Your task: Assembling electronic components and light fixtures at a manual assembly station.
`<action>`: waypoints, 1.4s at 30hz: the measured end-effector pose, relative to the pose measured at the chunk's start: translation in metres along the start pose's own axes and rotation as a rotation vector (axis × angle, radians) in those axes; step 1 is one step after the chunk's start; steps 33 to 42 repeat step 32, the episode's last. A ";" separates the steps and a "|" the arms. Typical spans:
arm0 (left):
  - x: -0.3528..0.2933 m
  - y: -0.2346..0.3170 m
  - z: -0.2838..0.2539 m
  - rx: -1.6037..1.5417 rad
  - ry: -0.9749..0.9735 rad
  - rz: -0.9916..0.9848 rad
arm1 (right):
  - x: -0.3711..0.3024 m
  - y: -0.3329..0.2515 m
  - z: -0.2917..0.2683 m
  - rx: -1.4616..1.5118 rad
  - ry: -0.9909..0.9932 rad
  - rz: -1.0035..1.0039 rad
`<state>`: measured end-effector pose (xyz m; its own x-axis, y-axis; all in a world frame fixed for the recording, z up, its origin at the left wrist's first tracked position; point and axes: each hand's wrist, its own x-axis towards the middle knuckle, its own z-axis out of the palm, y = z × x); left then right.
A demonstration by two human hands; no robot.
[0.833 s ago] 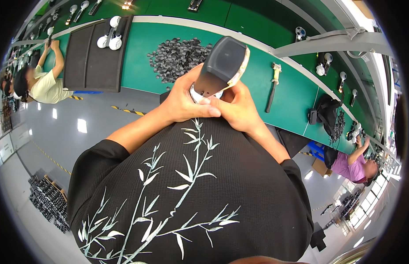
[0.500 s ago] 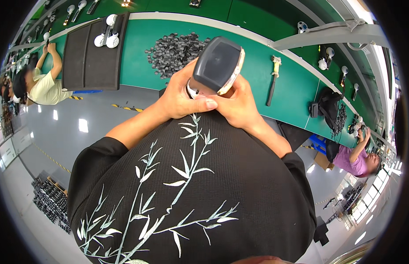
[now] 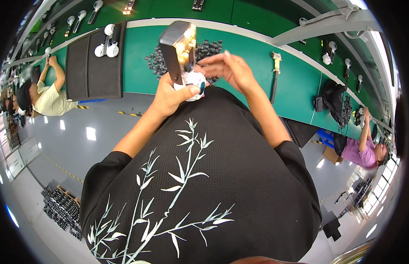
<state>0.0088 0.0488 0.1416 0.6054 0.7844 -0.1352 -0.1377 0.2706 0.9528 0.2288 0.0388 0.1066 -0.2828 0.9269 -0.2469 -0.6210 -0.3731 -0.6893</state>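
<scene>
My left hand (image 3: 169, 97) is closed round the white rounded end of a handheld device (image 3: 171, 48), its thumb laid across the white part. The device stands upright, with a black casing and a bright, shiny, yellowish face turned to the right. What it is exactly I cannot make out. My right hand (image 3: 234, 75) is just right of the device, fingers stretched out and apart, slightly blurred, holding nothing I can see. Behind the device lies a pile of small black pieces (image 3: 156, 62) on the green table (image 3: 253, 57), partly hidden by it and my hands.
A hammer (image 3: 275, 77) with a yellowish head lies on the table to the right. On the left, several white-ended devices (image 3: 111, 49) rest on a dark board (image 3: 92, 66). A black bag (image 3: 334, 103) is at far right. Two co-workers (image 3: 50, 94) sit along the table.
The device has moved left and turned, so its shiny face now shows. My right hand has let go of it and opened; my left hand keeps its hold.
</scene>
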 end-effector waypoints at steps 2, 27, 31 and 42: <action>0.000 -0.002 -0.001 -0.261 0.023 -0.090 | 0.019 0.032 -0.064 -0.379 0.327 0.058; 0.009 -0.028 -0.012 -0.582 0.154 -0.209 | 0.037 0.128 -0.153 -1.362 0.550 -0.003; 0.009 -0.026 -0.015 -0.453 0.195 -0.206 | 0.041 0.104 -0.118 -1.183 0.525 -0.168; 0.008 -0.026 -0.016 -0.385 0.213 -0.221 | 0.037 0.097 -0.104 -1.110 0.511 -0.245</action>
